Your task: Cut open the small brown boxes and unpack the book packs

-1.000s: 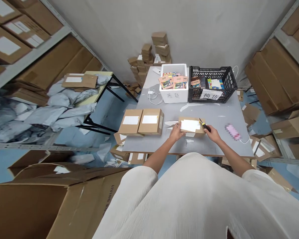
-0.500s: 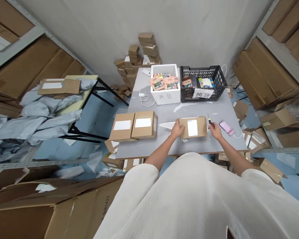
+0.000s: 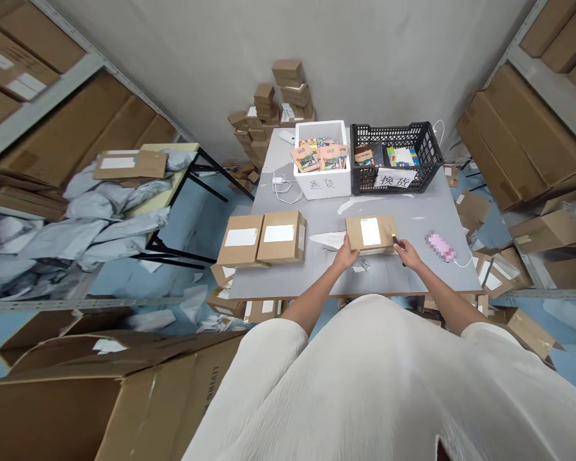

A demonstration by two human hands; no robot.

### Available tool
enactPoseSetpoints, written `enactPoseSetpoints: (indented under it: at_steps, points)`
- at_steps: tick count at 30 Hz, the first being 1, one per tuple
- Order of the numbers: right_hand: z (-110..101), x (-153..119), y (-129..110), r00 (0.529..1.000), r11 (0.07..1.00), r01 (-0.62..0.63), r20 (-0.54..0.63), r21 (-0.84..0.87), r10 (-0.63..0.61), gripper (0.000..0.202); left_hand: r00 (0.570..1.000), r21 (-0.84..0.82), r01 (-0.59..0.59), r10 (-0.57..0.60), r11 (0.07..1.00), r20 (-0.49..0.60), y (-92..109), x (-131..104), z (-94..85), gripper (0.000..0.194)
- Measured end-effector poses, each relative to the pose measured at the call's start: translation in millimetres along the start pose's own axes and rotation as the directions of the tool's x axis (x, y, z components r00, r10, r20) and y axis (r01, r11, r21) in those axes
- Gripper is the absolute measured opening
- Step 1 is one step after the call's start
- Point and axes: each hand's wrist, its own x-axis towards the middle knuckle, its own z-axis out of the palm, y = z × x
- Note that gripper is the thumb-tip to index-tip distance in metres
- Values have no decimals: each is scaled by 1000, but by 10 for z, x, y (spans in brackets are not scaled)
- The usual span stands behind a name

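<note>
A small cardboard box [image 3: 355, 232] with a white label lies in front of me at the near part of the grey table [image 3: 317, 282]. My left hand [image 3: 346, 252] is closed on its left end, with the thumb at the near corner. In my right hand [image 3: 408, 253] is a utility knife [image 3: 395, 241] with a black and yellow handle. Its thin blade points up and away from me, over the right end of the box. To the left, two labelled cardboard boxes [image 3: 284, 253] stand side by side.
Behind the box are a white foam box [image 3: 322, 187] with booklets and a black plastic crate [image 3: 429, 168]. A pink phone [image 3: 440, 247] on a cable lies to the right. Grey parcels [image 3: 96, 208] cover a side table; shelves flank both sides.
The box's top has tilted to face me less steeply, and it has shifted slightly away. My right hand has moved left, bringing the knife from beside the box to its right end.
</note>
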Motion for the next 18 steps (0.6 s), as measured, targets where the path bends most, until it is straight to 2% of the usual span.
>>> enactPoseSetpoints:
  at_steps: [5, 10, 14, 18]
  points:
    - [-115, 73, -158, 992, 994, 80, -108, 68, -73, 71, 989, -12, -55, 53, 998, -134, 196, 10, -93, 93]
    - [-363, 54, -345, 973, 996, 92, -216, 24, -84, 66, 960, 3, -44, 44, 999, -278, 390, 63, -194, 60]
    - [-455, 11, -379, 972, 998, 22, -233, -51, -33, 63, 961, 19, 30, -23, 999, -276, 401, 116, -179, 52]
    - [-406, 29, -297, 980, 999, 2, -199, -47, -12, 60, 973, -1, 48, -47, 999, -227, 284, 174, -71, 48]
